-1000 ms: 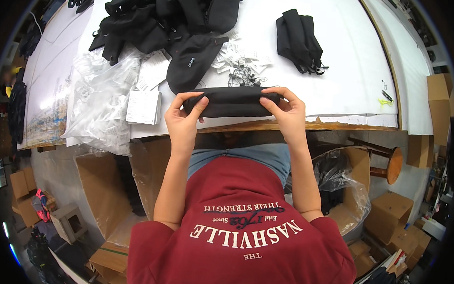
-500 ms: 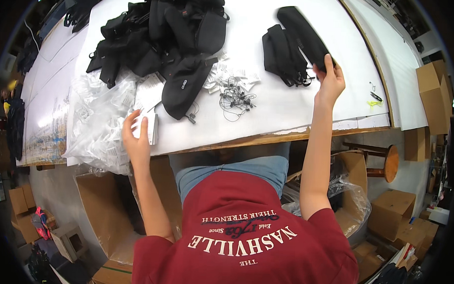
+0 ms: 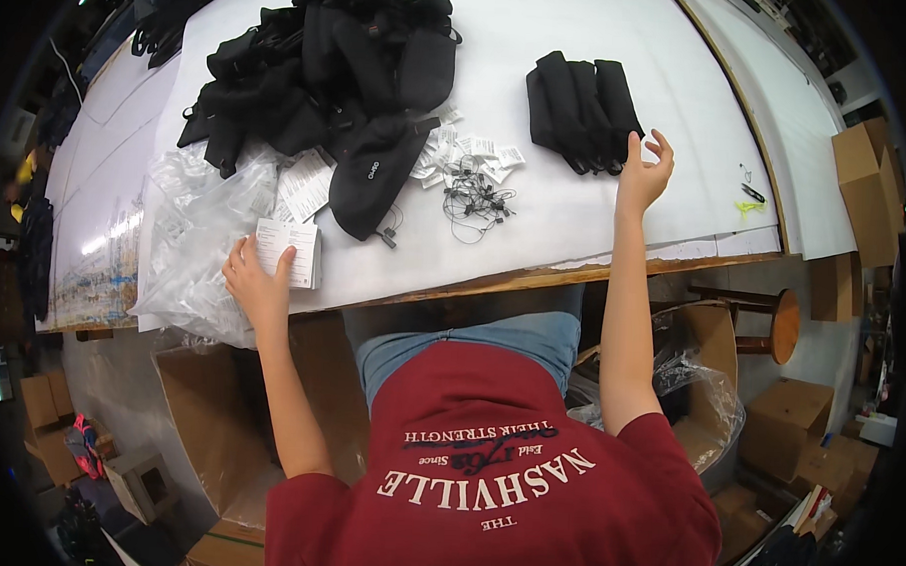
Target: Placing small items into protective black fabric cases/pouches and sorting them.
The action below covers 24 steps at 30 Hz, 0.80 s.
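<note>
In the head view, the long black pouch (image 3: 617, 97) I held up a moment ago now lies at the upper right, beside the other folded black pouches (image 3: 554, 107), so that bunch has one more. My right hand (image 3: 646, 175) is spread and pinches nothing, thumb by the pouch's low end. My left hand (image 3: 260, 281) is round the white cards (image 3: 290, 239) at middle left; I can't tell if it squeezes. The clear bag (image 3: 190, 239) there has pale, blurry insides; the cardboard box (image 3: 715, 342) at lower right holds dark stuff in plastic (image 3: 703, 397).

Dark red short-sleeved shirt (image 3: 495, 459) with white and black lettering (image 3: 462, 498), blue jeans (image 3: 511, 328)
</note>
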Available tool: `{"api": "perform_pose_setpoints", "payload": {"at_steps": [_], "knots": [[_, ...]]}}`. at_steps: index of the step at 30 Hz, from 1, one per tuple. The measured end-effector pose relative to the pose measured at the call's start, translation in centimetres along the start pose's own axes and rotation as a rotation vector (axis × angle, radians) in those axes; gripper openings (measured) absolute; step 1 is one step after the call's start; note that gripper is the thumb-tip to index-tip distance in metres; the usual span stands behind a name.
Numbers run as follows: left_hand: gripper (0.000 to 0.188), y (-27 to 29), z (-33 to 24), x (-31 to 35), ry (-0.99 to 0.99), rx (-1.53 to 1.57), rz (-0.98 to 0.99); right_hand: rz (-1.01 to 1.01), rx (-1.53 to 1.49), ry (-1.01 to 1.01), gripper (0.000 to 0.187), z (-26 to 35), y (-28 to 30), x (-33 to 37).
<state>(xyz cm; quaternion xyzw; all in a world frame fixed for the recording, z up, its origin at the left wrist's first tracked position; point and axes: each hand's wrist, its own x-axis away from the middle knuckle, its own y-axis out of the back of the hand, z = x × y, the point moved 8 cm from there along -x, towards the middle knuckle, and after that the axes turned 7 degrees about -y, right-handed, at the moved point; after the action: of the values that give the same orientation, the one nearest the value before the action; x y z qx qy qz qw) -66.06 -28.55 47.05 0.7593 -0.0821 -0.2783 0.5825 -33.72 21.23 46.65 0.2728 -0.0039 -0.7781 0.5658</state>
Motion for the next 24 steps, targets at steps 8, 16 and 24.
{"api": "perform_pose_setpoints", "payload": {"at_steps": [8, 16, 24], "knots": [[0.030, 1.9, -0.3, -1.0, 0.149, 0.409, 0.052, 1.012, 0.050, 0.319, 0.011, 9.1, -4.4, 15.6], [0.028, 3.8, -4.2, 0.4, 0.110, 0.848, 0.017, 1.252, 0.284, 0.537, 0.014, 10.4, -6.6, 21.7], [0.015, 2.4, -6.0, 2.1, 0.218, 1.069, 0.102, 1.151, -0.056, 0.414, 0.013, 14.7, -4.1, 16.9]]}}
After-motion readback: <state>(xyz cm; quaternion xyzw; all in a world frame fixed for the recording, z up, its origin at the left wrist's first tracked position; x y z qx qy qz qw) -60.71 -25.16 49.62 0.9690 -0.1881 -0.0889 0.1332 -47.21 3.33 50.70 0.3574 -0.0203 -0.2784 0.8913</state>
